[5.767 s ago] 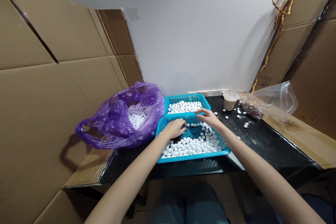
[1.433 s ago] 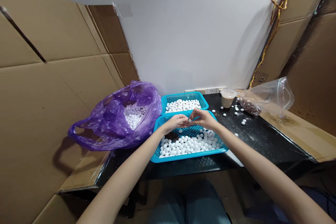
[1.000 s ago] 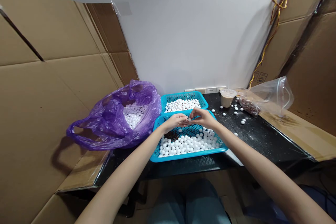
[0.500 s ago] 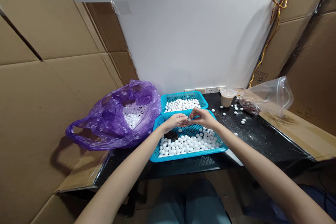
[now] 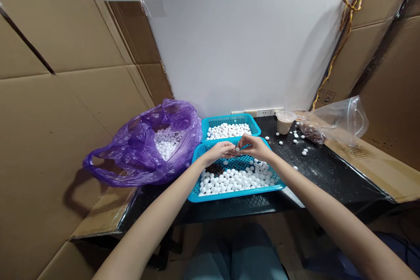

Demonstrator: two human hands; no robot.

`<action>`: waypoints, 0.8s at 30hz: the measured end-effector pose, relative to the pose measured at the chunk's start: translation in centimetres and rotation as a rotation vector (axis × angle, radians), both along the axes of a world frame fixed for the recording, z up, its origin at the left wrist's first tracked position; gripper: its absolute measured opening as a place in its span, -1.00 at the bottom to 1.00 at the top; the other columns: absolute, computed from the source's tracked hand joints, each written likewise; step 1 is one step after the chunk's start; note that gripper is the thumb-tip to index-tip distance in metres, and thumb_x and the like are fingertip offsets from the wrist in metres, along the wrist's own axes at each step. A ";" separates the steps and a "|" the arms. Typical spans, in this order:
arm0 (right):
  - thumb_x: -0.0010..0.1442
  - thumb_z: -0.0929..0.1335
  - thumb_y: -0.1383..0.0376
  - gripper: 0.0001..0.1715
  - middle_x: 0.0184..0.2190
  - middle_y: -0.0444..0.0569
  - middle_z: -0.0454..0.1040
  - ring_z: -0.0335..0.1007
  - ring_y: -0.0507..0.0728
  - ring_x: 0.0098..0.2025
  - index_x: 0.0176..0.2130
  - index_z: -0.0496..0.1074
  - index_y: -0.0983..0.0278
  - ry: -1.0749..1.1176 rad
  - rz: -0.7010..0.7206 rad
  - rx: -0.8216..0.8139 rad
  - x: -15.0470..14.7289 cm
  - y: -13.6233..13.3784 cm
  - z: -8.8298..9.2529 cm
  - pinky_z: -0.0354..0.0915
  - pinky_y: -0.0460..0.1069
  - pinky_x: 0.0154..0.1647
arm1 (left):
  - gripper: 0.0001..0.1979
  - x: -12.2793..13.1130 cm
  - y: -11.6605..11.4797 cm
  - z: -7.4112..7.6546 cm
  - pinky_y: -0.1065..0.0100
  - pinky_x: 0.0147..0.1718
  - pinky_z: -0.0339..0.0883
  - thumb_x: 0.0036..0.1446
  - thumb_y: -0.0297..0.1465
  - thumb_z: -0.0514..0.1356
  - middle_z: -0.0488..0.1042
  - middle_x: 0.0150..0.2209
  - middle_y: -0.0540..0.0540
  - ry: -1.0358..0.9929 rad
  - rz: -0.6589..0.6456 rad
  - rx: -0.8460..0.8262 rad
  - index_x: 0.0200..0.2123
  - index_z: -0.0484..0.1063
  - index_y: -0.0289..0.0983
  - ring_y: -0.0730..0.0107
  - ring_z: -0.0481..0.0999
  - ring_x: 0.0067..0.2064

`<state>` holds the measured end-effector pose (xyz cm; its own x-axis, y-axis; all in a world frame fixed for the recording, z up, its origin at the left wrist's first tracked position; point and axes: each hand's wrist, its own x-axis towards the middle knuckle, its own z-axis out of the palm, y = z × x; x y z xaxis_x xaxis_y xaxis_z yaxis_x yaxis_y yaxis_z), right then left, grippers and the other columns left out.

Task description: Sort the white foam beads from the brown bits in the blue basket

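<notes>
My left hand [image 5: 220,152] and my right hand [image 5: 253,147] meet above the back half of the front blue basket [image 5: 236,194]. Both are closed, their fingertips pressed together around one small white ball [image 5: 237,149]. Whether a smaller piece is pinched there too is hidden. Many loose white balls [image 5: 239,179] fill the front of this basket, and dark brown bits [image 5: 215,169] lie at its back left.
Behind stands a second blue basket [image 5: 257,132] of white balls. At left, a purple plastic bag [image 5: 138,140] holds more. On the black table [image 5: 331,175] at right are a lidded cup [image 5: 285,123], scattered balls and a clear bag [image 5: 341,120] with brown bits. Cardboard walls flank both sides.
Both hands keep the same pinch over the basket, with barely any finger movement. The whole view has shifted very slightly.
</notes>
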<state>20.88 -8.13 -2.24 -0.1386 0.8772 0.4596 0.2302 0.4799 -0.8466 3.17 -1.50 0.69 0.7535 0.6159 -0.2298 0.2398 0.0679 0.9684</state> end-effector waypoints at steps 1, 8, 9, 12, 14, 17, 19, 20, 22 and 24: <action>-0.08 0.45 0.17 -0.70 -0.41 -0.09 0.42 0.42 0.11 -0.31 -0.43 0.28 0.23 0.001 0.004 0.000 0.0 0.0 0.0 0.40 0.04 -0.27 | -0.61 0.0 0.0 0.0 0.26 -0.13 0.29 -0.19 -0.11 0.32 0.56 -0.33 -0.11 0.001 0.001 0.000 -0.43 0.38 -0.31 0.28 0.52 -0.23; -0.08 0.45 0.19 -0.72 -0.42 -0.09 0.43 0.43 0.11 -0.32 -0.43 0.29 0.23 0.004 0.005 0.004 0.0 0.0 0.0 0.39 0.04 -0.25 | -0.59 0.0 -0.2 0.2 0.28 -0.15 0.29 -0.20 -0.10 0.32 0.55 -0.34 -0.11 0.004 -0.002 0.002 -0.43 0.38 -0.31 0.29 0.52 -0.23; -0.08 0.45 0.19 -0.71 -0.42 -0.09 0.43 0.43 0.11 -0.32 -0.43 0.29 0.24 0.003 0.004 0.004 0.0 0.0 0.0 0.39 0.04 -0.25 | -0.59 0.0 -0.2 0.3 0.28 -0.15 0.29 -0.20 -0.10 0.32 0.55 -0.34 -0.11 0.004 -0.003 0.002 -0.43 0.38 -0.31 0.29 0.52 -0.23; -0.08 0.44 0.18 -0.71 -0.42 -0.09 0.44 0.43 0.11 -0.32 -0.43 0.29 0.24 0.002 0.002 0.005 0.0 0.0 0.0 0.39 0.03 -0.26 | -0.61 0.0 -0.4 0.4 0.27 -0.14 0.28 -0.19 -0.11 0.32 0.55 -0.34 -0.10 0.001 -0.007 0.003 -0.43 0.38 -0.31 0.29 0.52 -0.23; -0.08 0.44 0.18 -0.72 -0.42 -0.08 0.44 0.43 0.11 -0.32 -0.43 0.29 0.25 0.004 0.000 0.008 0.0 0.1 -0.1 0.39 0.03 -0.26 | -0.63 -0.1 -0.4 0.4 0.25 -0.12 0.28 -0.17 -0.12 0.31 0.55 -0.33 -0.09 -0.002 -0.010 0.003 -0.43 0.37 -0.30 0.28 0.51 -0.21; -0.08 0.44 0.20 -0.73 -0.42 -0.09 0.44 0.42 0.10 -0.33 -0.44 0.29 0.25 0.011 -0.003 0.011 0.0 0.1 -0.1 0.39 0.03 -0.26 | -0.65 -0.1 -0.4 0.3 0.23 -0.10 0.26 -0.13 -0.14 0.30 0.54 -0.32 -0.09 -0.005 -0.010 0.005 -0.43 0.36 -0.30 0.27 0.50 -0.18; -0.08 0.45 0.22 -0.73 -0.43 -0.10 0.43 0.42 0.09 -0.34 -0.45 0.29 0.24 0.016 -0.004 0.013 0.0 0.1 0.0 0.39 0.02 -0.26 | -0.66 -0.1 -0.3 0.2 0.21 -0.09 0.26 -0.12 -0.15 0.29 0.54 -0.31 -0.09 -0.006 -0.008 0.006 -0.43 0.36 -0.30 0.26 0.50 -0.17; -0.09 0.45 0.22 -0.74 -0.44 -0.11 0.43 0.42 0.09 -0.35 -0.45 0.29 0.24 0.019 -0.004 0.013 0.0 0.1 0.0 0.39 0.02 -0.27 | -0.66 -0.1 -0.3 0.1 0.21 -0.08 0.26 -0.12 -0.15 0.29 0.53 -0.31 -0.09 -0.007 -0.007 0.006 -0.43 0.36 -0.30 0.26 0.50 -0.17; -0.09 0.45 0.22 -0.74 -0.44 -0.11 0.43 0.42 0.09 -0.35 -0.45 0.30 0.24 0.023 -0.004 0.014 -0.1 0.1 0.0 0.40 0.02 -0.27 | -0.65 0.0 -0.3 0.0 0.21 -0.08 0.26 -0.13 -0.15 0.30 0.53 -0.31 -0.10 -0.010 -0.005 0.004 -0.43 0.35 -0.31 0.26 0.50 -0.17; -0.09 0.44 0.23 -0.75 -0.44 -0.12 0.44 0.42 0.09 -0.35 -0.46 0.30 0.24 0.027 -0.006 0.014 -0.1 0.0 0.0 0.40 0.02 -0.28 | -0.64 0.0 -0.3 0.0 0.21 -0.08 0.26 -0.15 -0.14 0.31 0.53 -0.32 -0.11 -0.014 -0.004 0.002 -0.43 0.35 -0.31 0.26 0.50 -0.17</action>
<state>20.79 -8.09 -2.20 -0.1212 0.8714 0.4753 0.2105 0.4905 -0.8456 3.20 -1.81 0.65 0.7589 0.6137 -0.2178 0.2266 0.0647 0.9718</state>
